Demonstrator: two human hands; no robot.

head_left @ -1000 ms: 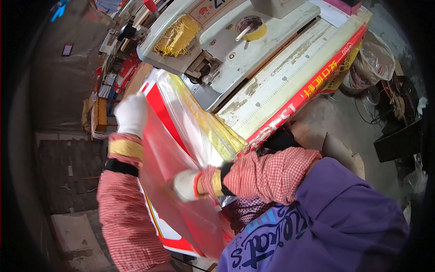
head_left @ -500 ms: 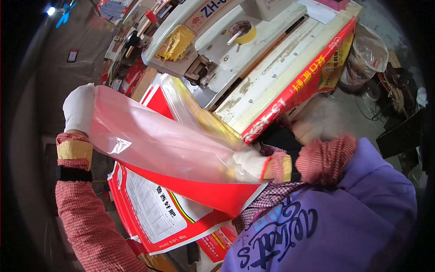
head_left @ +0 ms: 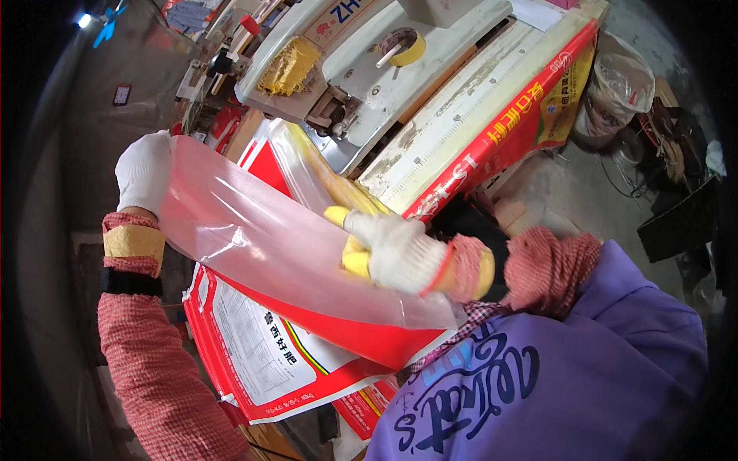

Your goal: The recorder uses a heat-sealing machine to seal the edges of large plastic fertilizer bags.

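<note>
My left hand point(head_left: 144, 173), in a white knitted glove, is closed on the left end of a clear plastic liner point(head_left: 246, 238), lifting it. The liner hangs in a wide band across to the right, in front of a red and white printed bag point(head_left: 254, 392) that slopes over my lap. My right hand point(head_left: 400, 250), in a white glove with yellow fingertips, lies over the liner's right part. Its index finger and thumb are apart, and the other fingers are partly hidden. Behind the hands lie more clear and yellowish plastic folds point(head_left: 307, 165).
A pale grey sewing machine point(head_left: 369, 92) stands beyond the bag, with a yellow cloth point(head_left: 292, 67) and a tape roll point(head_left: 415, 50) on it. A red and yellow printed sheet point(head_left: 511, 123) covers the table's edge. A whitish sack point(head_left: 615, 88) stands at far right.
My right hand has moved left and slightly up over the liner, its fingers now showing apart. The left hand has shifted slightly up and right, still on the liner.
</note>
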